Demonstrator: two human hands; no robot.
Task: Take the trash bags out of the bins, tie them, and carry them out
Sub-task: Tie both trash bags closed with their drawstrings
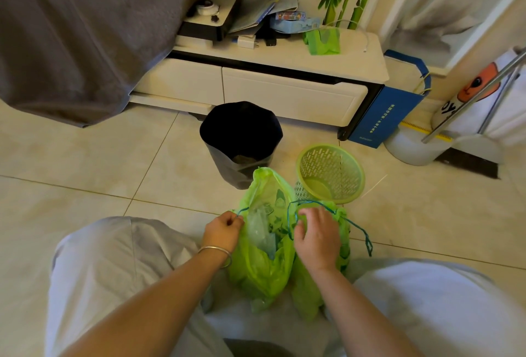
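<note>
A green trash bag [263,268] stands on the tiled floor between my knees, its mouth open with crumpled plastic inside. My left hand [223,230] pinches the blue drawstring at the bag's left rim. My right hand [317,233] grips the drawstring [361,231] and the bunched right rim, and a loop of the string hangs to the right. Just beyond the bag sits a green slotted bin [331,164] without a bag. A second bin lined with a black bag [240,140] stands farther back, with a little trash at its bottom.
A low white cabinet [284,92] with papers, boxes and green bags on top runs along the back. A grey bedspread [76,29] hangs at the left. A blue paper bag [384,112], a dustpan and a broom [461,154] lie at the right.
</note>
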